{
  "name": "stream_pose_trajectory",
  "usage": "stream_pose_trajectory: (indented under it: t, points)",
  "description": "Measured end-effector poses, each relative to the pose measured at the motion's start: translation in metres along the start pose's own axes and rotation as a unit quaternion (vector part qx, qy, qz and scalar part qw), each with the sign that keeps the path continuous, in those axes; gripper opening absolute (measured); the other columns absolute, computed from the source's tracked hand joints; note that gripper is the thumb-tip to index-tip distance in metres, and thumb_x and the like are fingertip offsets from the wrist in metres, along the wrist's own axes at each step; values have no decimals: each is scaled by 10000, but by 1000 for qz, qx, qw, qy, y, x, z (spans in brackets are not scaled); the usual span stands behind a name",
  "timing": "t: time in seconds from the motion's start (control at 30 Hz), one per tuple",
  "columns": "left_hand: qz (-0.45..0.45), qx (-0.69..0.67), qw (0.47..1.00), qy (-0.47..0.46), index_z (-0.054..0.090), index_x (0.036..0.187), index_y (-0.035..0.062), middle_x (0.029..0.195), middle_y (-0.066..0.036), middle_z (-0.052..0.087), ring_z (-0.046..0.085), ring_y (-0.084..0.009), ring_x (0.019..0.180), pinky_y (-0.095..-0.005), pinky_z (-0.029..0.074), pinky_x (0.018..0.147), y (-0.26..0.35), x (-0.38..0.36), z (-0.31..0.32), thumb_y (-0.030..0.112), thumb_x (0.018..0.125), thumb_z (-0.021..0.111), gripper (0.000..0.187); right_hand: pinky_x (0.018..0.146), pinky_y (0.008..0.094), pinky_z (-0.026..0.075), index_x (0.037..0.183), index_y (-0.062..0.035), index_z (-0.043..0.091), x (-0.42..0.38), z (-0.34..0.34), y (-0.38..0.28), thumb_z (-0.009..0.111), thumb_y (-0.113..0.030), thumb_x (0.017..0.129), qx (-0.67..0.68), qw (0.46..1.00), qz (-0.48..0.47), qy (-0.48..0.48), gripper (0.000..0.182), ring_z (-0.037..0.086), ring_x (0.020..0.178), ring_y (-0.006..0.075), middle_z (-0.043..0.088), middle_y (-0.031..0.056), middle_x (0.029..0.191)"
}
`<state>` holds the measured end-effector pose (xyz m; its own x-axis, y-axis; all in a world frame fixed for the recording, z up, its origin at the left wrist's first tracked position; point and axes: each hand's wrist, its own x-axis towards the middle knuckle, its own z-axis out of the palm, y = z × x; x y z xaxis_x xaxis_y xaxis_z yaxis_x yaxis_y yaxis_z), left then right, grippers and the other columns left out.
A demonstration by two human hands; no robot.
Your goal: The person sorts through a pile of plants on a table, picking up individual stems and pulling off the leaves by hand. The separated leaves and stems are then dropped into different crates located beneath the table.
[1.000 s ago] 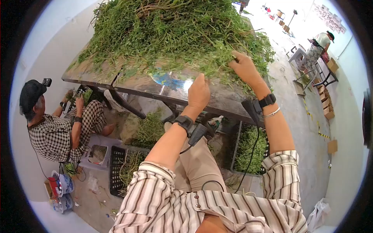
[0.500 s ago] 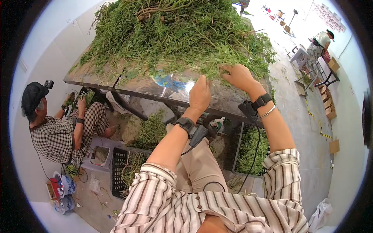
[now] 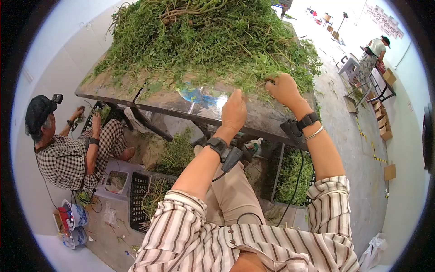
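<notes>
A large heap of leafy green stems [image 3: 204, 50] covers most of the table [image 3: 170, 106] in front of me. My left hand [image 3: 234, 109] is closed at the heap's near edge, thumb and fingers pressed together. Some green leaf shows beside its fingertips, but what it grips is hidden. To its right, my right hand [image 3: 284, 89] curls over the loose greens with its fingers pinched. A small dark brownish bit shows at those fingertips, too small to name. A blue patch [image 3: 195, 96] lies on the tabletop left of my hands.
Below the table stand a black crate of stems [image 3: 138, 199] and another crate of greens [image 3: 277, 181]. A person in a checked shirt [image 3: 61, 161] sits at the left, handling greens. Farther right, another person [image 3: 376, 50] stands by cardboard boxes [image 3: 383, 122].
My right hand has drawn slightly right, its fingers curling in more tightly. My left hand has barely moved. The seated person's far hand has risen, with greens in it.
</notes>
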<state>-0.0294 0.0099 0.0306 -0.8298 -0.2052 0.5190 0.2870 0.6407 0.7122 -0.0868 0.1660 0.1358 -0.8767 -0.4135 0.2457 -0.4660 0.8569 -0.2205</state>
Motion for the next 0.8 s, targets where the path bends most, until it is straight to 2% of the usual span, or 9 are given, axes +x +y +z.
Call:
stream_pose_trajectory:
  t: [0.03, 0.1, 0.2, 0.3, 0.47, 0.53, 0.57, 0.63, 0.8]
  points:
    - [-9, 1, 1000, -8, 424, 868, 35, 815, -206, 537, 518, -437, 759, -519, 416, 634, 1, 0, 0, 168, 924, 462, 149, 696, 441, 496, 965, -32, 674, 0, 1, 0, 579, -257, 787, 1, 1000, -1, 2, 302, 594, 767, 373, 621, 196, 787]
    - [-2, 3, 1000, 0, 425, 869, 36, 821, -206, 540, 518, -438, 764, -519, 415, 638, 2, 0, 0, 165, 918, 466, 144, 711, 424, 487, 942, 10, 662, 0, 6, 4, 608, -263, 772, 173, 983, 45, 29, 326, 600, 786, 359, 631, 209, 824]
    - [8, -4, 1000, 16, 427, 871, 37, 825, -205, 541, 518, -438, 769, -517, 413, 640, 0, 0, 2, 162, 912, 470, 139, 736, 390, 475, 932, 11, 662, 8, 17, 22, 603, -244, 781, 193, 970, 38, 143, 302, 609, 788, 328, 643, 213, 851]
    - [14, -8, 1000, 24, 428, 866, 35, 814, -203, 537, 518, -437, 767, -514, 409, 633, -2, -2, 2, 167, 917, 467, 147, 774, 360, 460, 951, 8, 654, 8, -7, 33, 586, -230, 791, 282, 949, 30, 139, 295, 608, 818, 302, 647, 203, 917]
    - [26, -5, 999, 40, 423, 846, 32, 788, -201, 526, 514, -436, 752, -515, 402, 617, -4, 0, 6, 179, 928, 462, 173, 763, 366, 460, 984, 5, 612, -1, -32, 9, 556, -185, 819, 218, 960, 0, 177, 258, 597, 795, 317, 634, 178, 963]
    - [15, 5, 999, 27, 419, 839, 34, 778, -200, 524, 511, -439, 742, -516, 404, 612, -2, 0, 4, 185, 930, 462, 181, 710, 397, 476, 984, -2, 587, -5, -37, -9, 546, -126, 822, 164, 957, -133, 197, 208, 594, 751, 335, 612, 155, 902]
    - [17, 6, 999, 26, 419, 839, 34, 778, -200, 524, 511, -439, 742, -516, 404, 612, -2, 0, 3, 185, 930, 462, 181, 710, 397, 476, 984, -2, 587, -6, -34, -17, 546, -126, 822, 165, 957, -132, 199, 208, 594, 751, 335, 612, 155, 902]
    - [2, 7, 1000, 10, 422, 840, 39, 778, -197, 526, 509, -441, 736, -516, 406, 610, 0, 1, 1, 191, 932, 461, 181, 661, 412, 496, 951, -12, 573, -6, -30, -32, 577, -42, 776, 59, 965, -202, 154, 177, 601, 753, 348, 562, 150, 878]
    - [-7, 12, 1000, 3, 426, 844, 36, 783, -201, 529, 514, -439, 738, -515, 408, 615, 3, 0, -1, 190, 932, 463, 181, 604, 393, 522, 899, -31, 568, 7, -4, -37, 620, 23, 696, -112, 961, -237, 82, 217, 620, 727, 331, 536, 139, 890]
